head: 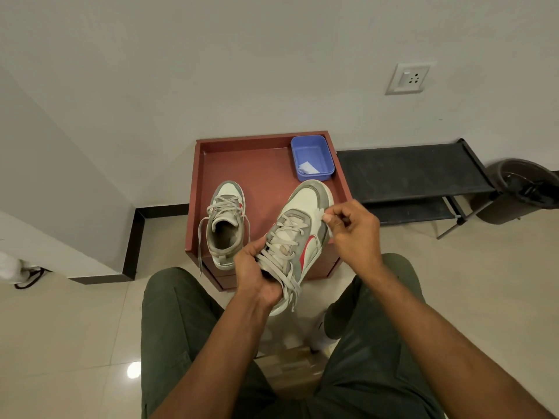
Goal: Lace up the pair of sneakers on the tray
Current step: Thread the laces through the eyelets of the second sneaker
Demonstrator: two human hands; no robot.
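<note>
Over tray (pixel 230 164), left hand (pixel 257 273) gripping sneaker (pixel 298 237)

1. No text, label, brand name or number can be read anywhere.
2. The red stripe on the side of the white-and-grey lace-up sneaker (pixel 298 237) held at 6 o'clock carries no lettering.
</note>
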